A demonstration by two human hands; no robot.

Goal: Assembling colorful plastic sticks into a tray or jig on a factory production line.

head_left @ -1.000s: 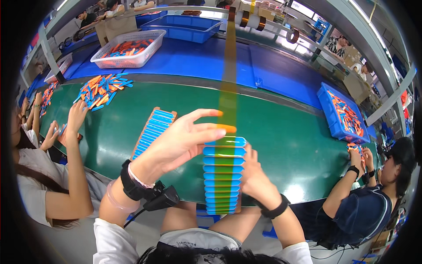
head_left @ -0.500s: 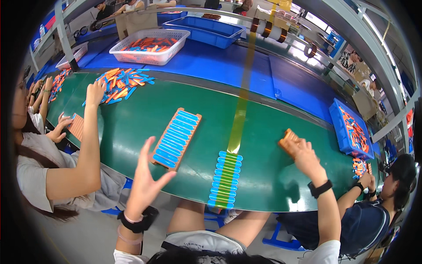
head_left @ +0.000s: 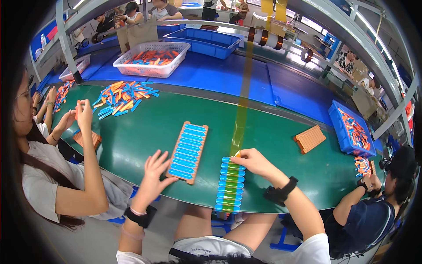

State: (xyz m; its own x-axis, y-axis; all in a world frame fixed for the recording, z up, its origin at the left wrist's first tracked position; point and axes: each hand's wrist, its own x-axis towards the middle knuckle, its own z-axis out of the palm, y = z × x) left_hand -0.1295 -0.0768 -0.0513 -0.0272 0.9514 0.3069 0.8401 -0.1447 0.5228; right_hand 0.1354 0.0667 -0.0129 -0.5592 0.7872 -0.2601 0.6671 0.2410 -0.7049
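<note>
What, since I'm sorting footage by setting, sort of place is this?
Probably a factory assembly line: people work along one long green table, with a heap of orange and blue pieces and amber tape running from a roll.

Left tray (head_left: 188, 179): laid on table (head_left: 263, 127), left of stick strip (head_left: 229, 187).
Right tray (head_left: 310, 139): placed well right of stick strip.
Stick pile (head_left: 125, 97): heaped behind left tray, leftward.
Basket (head_left: 147, 71): set behind stick pile.

Small dark letters (head_left: 201, 252) ran across the white cloth (head_left: 215, 247) at the bottom middle, they were too tiny and blurry to read, no other words or numbers could be read.
</note>
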